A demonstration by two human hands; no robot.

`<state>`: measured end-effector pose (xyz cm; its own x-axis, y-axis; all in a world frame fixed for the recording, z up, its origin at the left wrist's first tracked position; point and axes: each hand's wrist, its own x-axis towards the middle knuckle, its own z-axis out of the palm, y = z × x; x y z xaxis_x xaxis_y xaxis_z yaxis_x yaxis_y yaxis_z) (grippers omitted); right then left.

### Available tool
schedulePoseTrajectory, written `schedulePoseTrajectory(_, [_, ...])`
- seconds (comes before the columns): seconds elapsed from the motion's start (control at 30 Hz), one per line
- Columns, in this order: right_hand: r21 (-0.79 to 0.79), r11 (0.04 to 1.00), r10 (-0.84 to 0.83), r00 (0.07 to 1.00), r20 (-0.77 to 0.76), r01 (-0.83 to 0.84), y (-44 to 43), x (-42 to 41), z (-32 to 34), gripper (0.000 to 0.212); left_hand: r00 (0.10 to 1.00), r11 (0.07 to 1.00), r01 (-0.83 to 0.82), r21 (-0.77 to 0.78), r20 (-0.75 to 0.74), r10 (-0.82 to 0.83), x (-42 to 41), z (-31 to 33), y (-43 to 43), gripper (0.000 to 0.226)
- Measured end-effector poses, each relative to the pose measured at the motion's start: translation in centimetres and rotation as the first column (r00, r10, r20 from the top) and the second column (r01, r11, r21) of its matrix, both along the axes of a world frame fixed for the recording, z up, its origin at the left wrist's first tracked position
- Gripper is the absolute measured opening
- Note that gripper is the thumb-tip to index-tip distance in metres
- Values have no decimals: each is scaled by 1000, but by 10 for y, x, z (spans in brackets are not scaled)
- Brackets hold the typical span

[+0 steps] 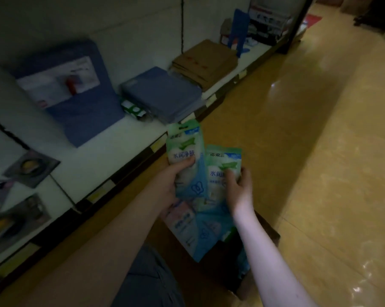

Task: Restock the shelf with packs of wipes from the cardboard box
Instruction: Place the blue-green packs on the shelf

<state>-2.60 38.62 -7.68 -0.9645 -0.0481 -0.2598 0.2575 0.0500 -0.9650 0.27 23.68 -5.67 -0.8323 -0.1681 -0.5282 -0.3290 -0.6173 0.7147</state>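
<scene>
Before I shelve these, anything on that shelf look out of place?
A small green-and-white pack lies askew on the shelf, wedged between the leaning blue package and the flat blue stack. Blur hides what it is.

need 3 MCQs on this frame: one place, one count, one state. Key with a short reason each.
1. Where is the box?
A on a cart
B on the floor
C on a chair

2. How many packs are held up?
A one
B three
C two

3. The left hand:
A grips a pack
B lies flat on the floor
C hangs empty

Key:
1 B, the box stands on the floor below both arms.
2 C, one per hand; the second is in the right hand.
3 A, its thumb presses on the pack's front.
</scene>
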Motion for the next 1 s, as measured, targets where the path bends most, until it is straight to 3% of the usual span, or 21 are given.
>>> schedulePoseTrajectory(0.1, [-83, 993, 87, 996, -22, -88, -31, 1, 21, 12, 995, 991, -100, -93, -36, 97, 7, 23, -32, 38])
schedulePoseTrajectory(0.3, [1, 983, 181, 967, -181, -183, -110, 13, 61, 14, 967, 962, -241, -129, -113, 227, 42, 65, -94, 27])
schedulePoseTrajectory(0.57, [-126, 936, 272, 904, -331, -328, -212, 48, 135, 15, 918, 902, -345, -261, -295, 265, 99, 146, -176, 36])
schedulePoseTrajectory(0.83, [-313, 860, 207, 836, -507, -403, -289, 91, 227, 8, 781, 824, -496, -273, -554, 287, 160, 240, -240, 28])
schedulePoseTrajectory(1.0, [-383, 797, 210, 809, -550, -467, -343, 115, 286, 14, 632, 742, -638, -206, -690, 351, 200, 303, -289, 17])
